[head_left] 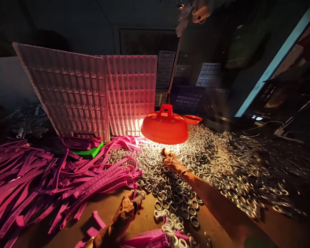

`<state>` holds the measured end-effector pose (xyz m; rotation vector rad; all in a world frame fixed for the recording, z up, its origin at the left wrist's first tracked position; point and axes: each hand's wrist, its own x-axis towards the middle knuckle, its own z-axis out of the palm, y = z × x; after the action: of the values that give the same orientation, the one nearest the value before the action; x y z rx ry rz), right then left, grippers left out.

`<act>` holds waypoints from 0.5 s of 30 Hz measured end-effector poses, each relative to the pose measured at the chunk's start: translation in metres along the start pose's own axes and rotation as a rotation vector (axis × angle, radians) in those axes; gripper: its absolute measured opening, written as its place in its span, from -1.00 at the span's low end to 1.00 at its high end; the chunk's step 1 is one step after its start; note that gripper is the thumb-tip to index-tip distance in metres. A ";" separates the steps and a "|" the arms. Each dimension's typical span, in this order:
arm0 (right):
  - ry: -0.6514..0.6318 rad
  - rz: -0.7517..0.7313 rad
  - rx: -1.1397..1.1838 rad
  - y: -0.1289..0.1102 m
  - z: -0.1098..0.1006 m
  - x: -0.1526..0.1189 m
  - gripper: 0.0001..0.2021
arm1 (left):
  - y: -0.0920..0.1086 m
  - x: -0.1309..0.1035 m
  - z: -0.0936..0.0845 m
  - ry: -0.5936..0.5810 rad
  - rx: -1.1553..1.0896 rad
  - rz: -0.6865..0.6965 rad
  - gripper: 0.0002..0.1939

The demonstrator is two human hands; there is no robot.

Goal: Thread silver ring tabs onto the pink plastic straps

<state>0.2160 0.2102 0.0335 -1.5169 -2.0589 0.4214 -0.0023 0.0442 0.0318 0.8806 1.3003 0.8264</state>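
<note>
My left hand (129, 207) is closed low in front of me, a short piece of pink strap (135, 191) sticking up from its fingers. Beside its fingertips are one or two metal rings (142, 195); whether they are held I cannot tell. My right hand (171, 160), with a bracelet at the wrist, reaches onto the pile of silvery rings (155, 172) under the lamp. Its fingers are curled together, and what is between them does not show. Many pink straps (98, 181) lie heaped to the left. Near my left forearm, pink straps with rings on them (172, 225) lie at the front edge.
A red lamp shade (165, 129) hangs low, close above my right hand. Two ribbed plastic panels (64, 93) stand upright behind the straps. A green tray (91, 151) lies among the straps. An orange bowl (193, 119) sits behind the rings. Crates (208, 74) are stacked further back.
</note>
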 end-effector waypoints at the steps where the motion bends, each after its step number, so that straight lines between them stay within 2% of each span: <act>1: 0.010 0.014 0.079 -0.006 0.001 -0.011 -0.83 | 0.001 -0.001 -0.001 0.000 -0.019 0.036 -0.74; 5: 0.038 0.104 0.418 -0.036 0.014 -0.055 -0.77 | 0.006 0.002 0.001 -0.005 -0.130 0.313 -0.70; 7: 0.034 0.135 0.542 -0.051 0.022 -0.075 -0.74 | 0.003 0.007 0.004 0.006 -0.168 0.384 -0.70; 11: -0.015 0.138 0.749 -0.076 0.035 -0.104 -0.75 | -0.009 0.013 0.012 0.013 -0.201 0.396 -0.70; 15: -0.071 0.120 0.839 -0.087 0.046 -0.118 -0.79 | -0.017 0.014 0.016 -0.011 -0.360 0.288 -0.68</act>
<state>0.1476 0.0741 0.0158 -1.0970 -1.5121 1.2136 0.0149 0.0478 0.0113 0.7889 0.9834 1.2362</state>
